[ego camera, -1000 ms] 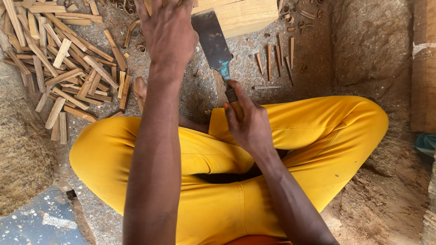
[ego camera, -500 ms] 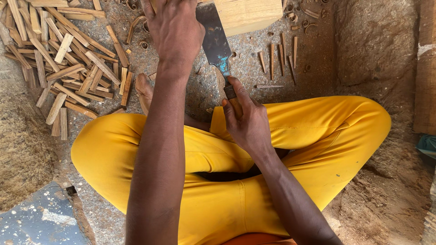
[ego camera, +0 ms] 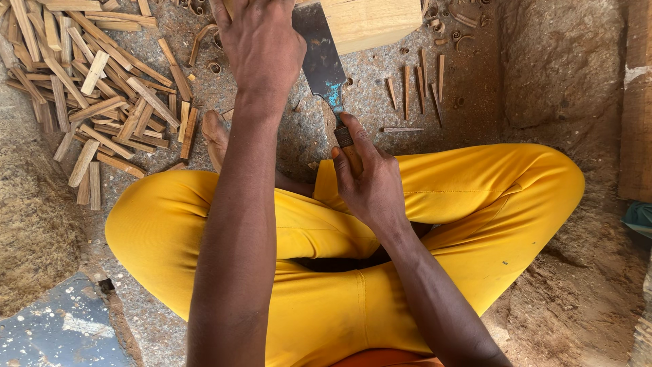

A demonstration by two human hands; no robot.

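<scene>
Broad-bladed chopping knife [ego camera: 322, 61] observed upright against the ground, dark blade with a patch of blue-green near the handle, tip reaching the pale wooden block [ego camera: 370, 20] at the far edge of the ground. Right hand [ego camera: 367, 180] is clamped around the knife's handle, fingers wrapped tight, just above the yellow trousers [ego camera: 475, 204] of the seated, cross-legged person. Left hand [ego camera: 261, 41] lies stretched forward, just left of the blade, back of the hand upward; whether its fingers grip anything cannot be told, as they run out of view at the top edge. Pile of split wooden sticks [ego camera: 95, 88] lies at the far left corner of the ground. Few thin tapered slivers [ego camera: 418, 88] stand in a row right of the blade, near the block. Bare foot [ego camera: 216, 136] shows beside the pile.
</scene>
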